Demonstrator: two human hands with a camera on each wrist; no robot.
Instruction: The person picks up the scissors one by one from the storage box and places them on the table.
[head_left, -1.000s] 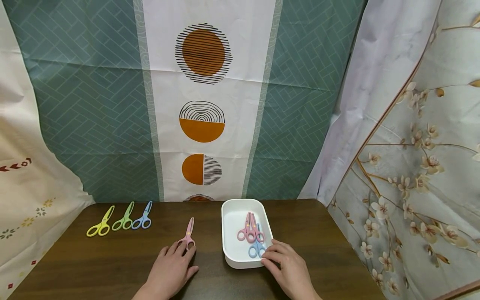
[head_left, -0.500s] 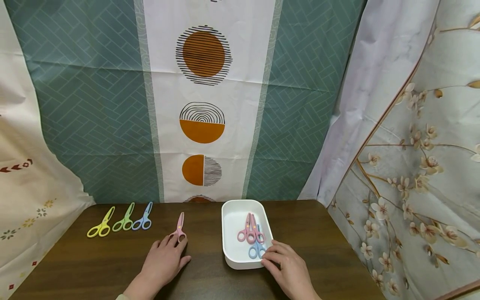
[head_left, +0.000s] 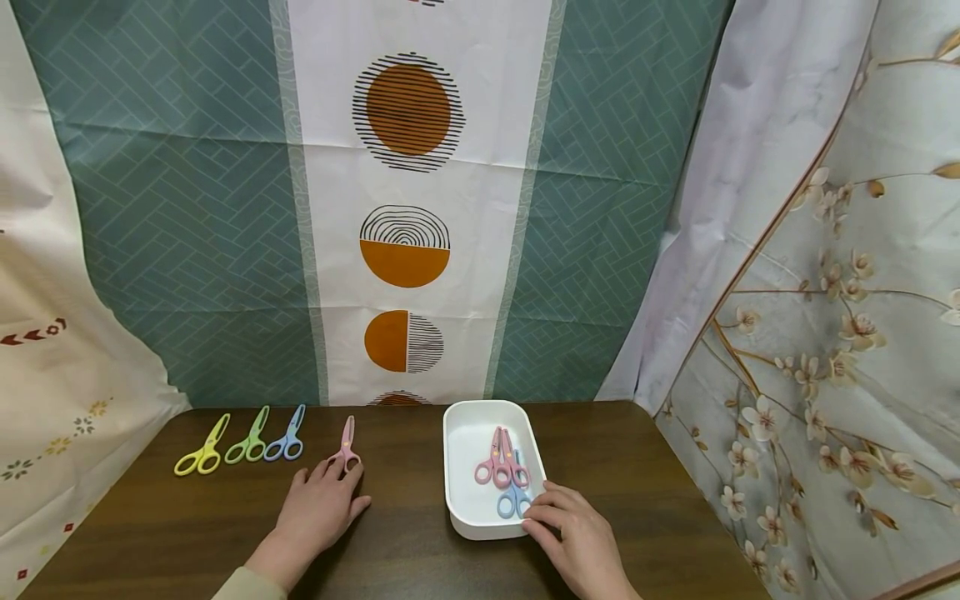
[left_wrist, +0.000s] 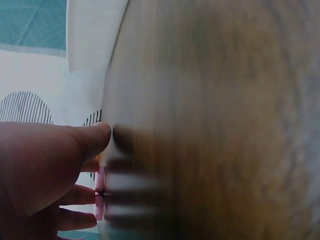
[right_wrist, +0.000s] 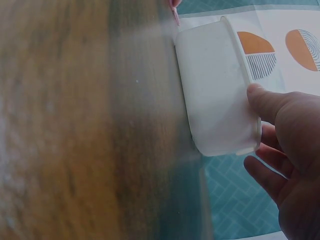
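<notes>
In the head view, a pair of pink scissors (head_left: 346,452) lies on the table, blades pointing away. My left hand (head_left: 318,504) rests its fingertips on the handle loops, fingers extended; in the left wrist view the pink handles (left_wrist: 99,192) show at those fingertips, with the thumb apart. My right hand (head_left: 576,533) holds the near right corner of a white plastic box (head_left: 461,475). Its thumb (right_wrist: 261,100) is on the rim in the right wrist view, the fingers along the adjoining side. Inside the box, two pink scissors (head_left: 495,454) partly cover blue scissors (head_left: 514,492).
Left of my left hand, yellow scissors (head_left: 206,450), green scissors (head_left: 252,437) and blue scissors (head_left: 289,436) lie in a row on the dark wooden table (head_left: 420,558). A patterned curtain (head_left: 408,250) hangs behind the table, with floral cloth (head_left: 825,375) along the right.
My left hand has slid the pink scissors left and slightly away across the table, toward the row of scissors. My right hand and the box have stayed in place.
</notes>
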